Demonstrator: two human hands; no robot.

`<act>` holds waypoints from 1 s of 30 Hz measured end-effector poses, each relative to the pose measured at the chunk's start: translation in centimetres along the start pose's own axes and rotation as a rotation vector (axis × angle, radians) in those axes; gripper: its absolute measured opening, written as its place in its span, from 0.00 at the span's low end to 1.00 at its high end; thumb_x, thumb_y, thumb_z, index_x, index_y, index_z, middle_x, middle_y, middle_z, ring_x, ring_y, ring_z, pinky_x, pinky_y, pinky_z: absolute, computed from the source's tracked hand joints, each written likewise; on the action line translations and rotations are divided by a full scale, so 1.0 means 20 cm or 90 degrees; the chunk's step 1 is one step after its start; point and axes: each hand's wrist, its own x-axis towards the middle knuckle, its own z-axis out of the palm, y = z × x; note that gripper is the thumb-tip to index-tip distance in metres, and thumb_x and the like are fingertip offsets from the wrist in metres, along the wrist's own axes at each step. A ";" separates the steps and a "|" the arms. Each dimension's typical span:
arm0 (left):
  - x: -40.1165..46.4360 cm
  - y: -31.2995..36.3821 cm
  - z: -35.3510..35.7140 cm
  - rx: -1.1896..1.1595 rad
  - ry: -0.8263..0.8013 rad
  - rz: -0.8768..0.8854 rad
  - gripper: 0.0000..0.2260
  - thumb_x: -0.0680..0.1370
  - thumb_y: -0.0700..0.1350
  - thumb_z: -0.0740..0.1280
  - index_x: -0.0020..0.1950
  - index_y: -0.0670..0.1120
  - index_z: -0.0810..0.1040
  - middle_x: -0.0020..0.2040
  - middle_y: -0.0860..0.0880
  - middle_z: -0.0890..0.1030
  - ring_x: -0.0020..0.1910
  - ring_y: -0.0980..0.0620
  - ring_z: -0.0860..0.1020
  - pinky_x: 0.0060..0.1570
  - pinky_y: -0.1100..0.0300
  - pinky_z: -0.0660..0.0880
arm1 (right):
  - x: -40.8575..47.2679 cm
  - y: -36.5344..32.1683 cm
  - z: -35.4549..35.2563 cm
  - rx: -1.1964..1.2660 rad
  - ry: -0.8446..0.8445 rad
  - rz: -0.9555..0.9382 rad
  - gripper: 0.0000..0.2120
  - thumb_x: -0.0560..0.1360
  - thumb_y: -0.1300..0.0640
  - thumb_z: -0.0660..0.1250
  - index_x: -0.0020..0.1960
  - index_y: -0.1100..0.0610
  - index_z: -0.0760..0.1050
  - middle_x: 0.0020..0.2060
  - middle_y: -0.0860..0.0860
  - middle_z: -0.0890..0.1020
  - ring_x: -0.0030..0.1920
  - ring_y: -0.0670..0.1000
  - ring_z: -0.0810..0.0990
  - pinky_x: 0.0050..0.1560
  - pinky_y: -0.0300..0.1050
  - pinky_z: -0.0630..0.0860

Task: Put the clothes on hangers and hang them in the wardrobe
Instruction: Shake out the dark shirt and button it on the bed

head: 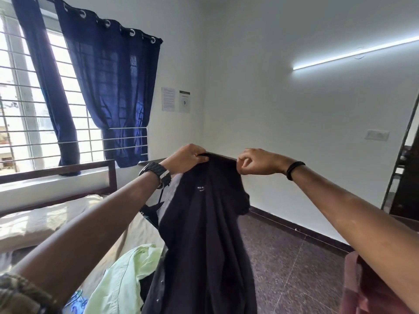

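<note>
A dark navy shirt [204, 234] with small white lettering hangs in front of me, held up by its top edge. My left hand [186, 158] grips the left end of that edge. My right hand [258, 162] pinches the right end with thumb and fingers. The shirt's lower part drops out of view at the bottom. A pale green garment [127, 275] lies crumpled on the bed below my left arm. A black hanger [149, 211] shows partly behind the shirt, on the bed. No wardrobe rail is visible.
A bed with a cream sheet [40, 223] and a wooden headboard [68, 171] stands at the left under a barred window with blue curtains [113, 87]. Dark tiled floor [294, 257] lies to the right. A dark doorway [405, 177] is at far right; reddish cloth [362, 291] sits bottom right.
</note>
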 end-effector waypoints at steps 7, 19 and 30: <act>0.06 0.12 0.03 0.064 -0.018 0.025 0.05 0.80 0.39 0.61 0.47 0.42 0.77 0.40 0.50 0.76 0.41 0.52 0.72 0.41 0.61 0.64 | 0.06 -0.05 0.14 0.119 0.077 0.040 0.20 0.72 0.41 0.70 0.55 0.51 0.70 0.52 0.48 0.79 0.52 0.49 0.79 0.54 0.48 0.76; 0.09 0.07 0.02 0.136 -0.008 0.127 0.05 0.77 0.39 0.66 0.51 0.42 0.80 0.44 0.49 0.78 0.44 0.52 0.73 0.43 0.66 0.64 | 0.03 -0.01 0.12 0.208 0.066 0.013 0.04 0.76 0.58 0.65 0.44 0.54 0.72 0.27 0.40 0.75 0.30 0.39 0.72 0.38 0.36 0.68; -0.01 -0.18 0.09 0.456 0.170 0.317 0.18 0.70 0.30 0.64 0.54 0.46 0.65 0.46 0.44 0.75 0.36 0.42 0.77 0.30 0.51 0.76 | 0.06 -0.02 -0.02 -0.071 0.176 -0.120 0.15 0.75 0.70 0.56 0.44 0.57 0.79 0.38 0.53 0.80 0.38 0.51 0.76 0.45 0.44 0.71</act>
